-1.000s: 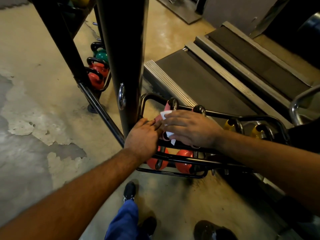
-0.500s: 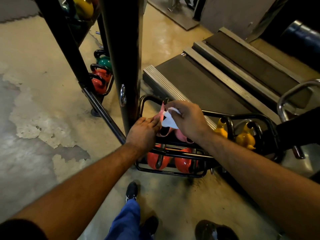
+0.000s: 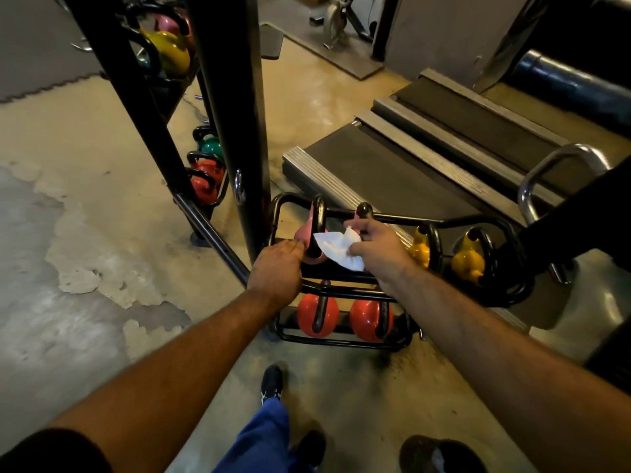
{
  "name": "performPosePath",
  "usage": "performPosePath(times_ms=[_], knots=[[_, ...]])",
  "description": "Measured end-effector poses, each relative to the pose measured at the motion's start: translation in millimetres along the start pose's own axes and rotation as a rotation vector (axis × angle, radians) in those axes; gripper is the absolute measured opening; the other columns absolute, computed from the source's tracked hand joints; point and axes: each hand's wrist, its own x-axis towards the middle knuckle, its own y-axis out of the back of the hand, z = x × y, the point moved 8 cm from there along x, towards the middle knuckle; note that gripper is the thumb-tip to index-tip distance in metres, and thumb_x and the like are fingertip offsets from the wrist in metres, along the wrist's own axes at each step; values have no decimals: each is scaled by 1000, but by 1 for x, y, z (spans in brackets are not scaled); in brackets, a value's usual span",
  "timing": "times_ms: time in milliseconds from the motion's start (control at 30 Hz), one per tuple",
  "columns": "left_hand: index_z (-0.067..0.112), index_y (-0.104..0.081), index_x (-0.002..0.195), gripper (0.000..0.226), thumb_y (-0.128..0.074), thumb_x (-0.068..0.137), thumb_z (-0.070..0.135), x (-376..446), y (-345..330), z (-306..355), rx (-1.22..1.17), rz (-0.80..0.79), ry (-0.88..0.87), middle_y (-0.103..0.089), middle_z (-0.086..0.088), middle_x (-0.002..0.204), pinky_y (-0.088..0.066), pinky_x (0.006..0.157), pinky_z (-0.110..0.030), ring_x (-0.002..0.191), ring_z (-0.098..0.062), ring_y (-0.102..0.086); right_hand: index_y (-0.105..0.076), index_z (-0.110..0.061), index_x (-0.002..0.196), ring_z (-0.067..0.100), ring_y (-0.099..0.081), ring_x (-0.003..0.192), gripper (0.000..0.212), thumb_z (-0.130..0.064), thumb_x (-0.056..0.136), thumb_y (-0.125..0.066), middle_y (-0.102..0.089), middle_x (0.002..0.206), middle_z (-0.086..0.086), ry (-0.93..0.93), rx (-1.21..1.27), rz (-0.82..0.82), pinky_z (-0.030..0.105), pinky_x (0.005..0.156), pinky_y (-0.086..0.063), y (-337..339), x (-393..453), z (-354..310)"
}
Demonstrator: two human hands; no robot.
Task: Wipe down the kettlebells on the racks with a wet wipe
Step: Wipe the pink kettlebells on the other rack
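A low black rack (image 3: pixel 454 222) on the floor holds small kettlebells. On its upper tier stands a pink kettlebell (image 3: pixel 304 235) with a black handle, tilted toward me. My left hand (image 3: pixel 276 269) touches its left side with straight fingers. My right hand (image 3: pixel 377 249) pinches a crumpled white wet wipe (image 3: pixel 338 245) just right of that kettlebell's handle, partly covering a second pink one. Two yellow kettlebells (image 3: pixel 469 262) sit further right. Two red kettlebells (image 3: pixel 317 317) rest on the lower tier.
A thick black upright post (image 3: pixel 235 107) stands just left of the rack. Behind it another rack holds red, green and yellow kettlebells (image 3: pixel 205 186). A treadmill deck (image 3: pixel 403 165) lies behind the low rack. My feet and blue trouser leg (image 3: pixel 263 435) are below.
My right hand has lifted off the pink kettlebells and drawn back to the right with the wipe, uncovering the handle. The left hand stays at the kettlebell's side.
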Motion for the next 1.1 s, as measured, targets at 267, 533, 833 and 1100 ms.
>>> performPosePath(times_ms=[267,533,833,1100], knots=[[11,-67,123,39,-51,87,11,-29,20,34,-16,75,-71,-73,-7,113,-53,95,-39,105,-22,-66,-63,-17,90,25,-64,98,21,3,95,-58,-61,111,10,-99,120,61,35,67,-62,31,-25,31],[16,-67,125,41,-46,90,17,-13,14,66,-206,42,-103,-70,-1,120,-51,99,-38,114,-17,-62,-68,-10,97,23,-65,98,20,2,96,-52,-66,108,9,-107,286,196,36,75,-60,66,-24,34],[22,-67,109,28,-44,98,13,14,-10,69,-581,-28,102,-67,5,97,-51,75,-28,87,-13,-62,-76,-18,109,16,-67,99,31,-5,91,-54,-73,104,0,235,-185,335,36,83,-58,82,-6,15],[8,-60,127,32,-41,102,10,47,-25,70,-743,35,339,-68,-9,115,-48,90,-34,103,-22,-63,-73,-10,117,8,-60,119,35,3,90,-57,-69,128,3,649,-527,260,15,104,-43,65,29,-5]])
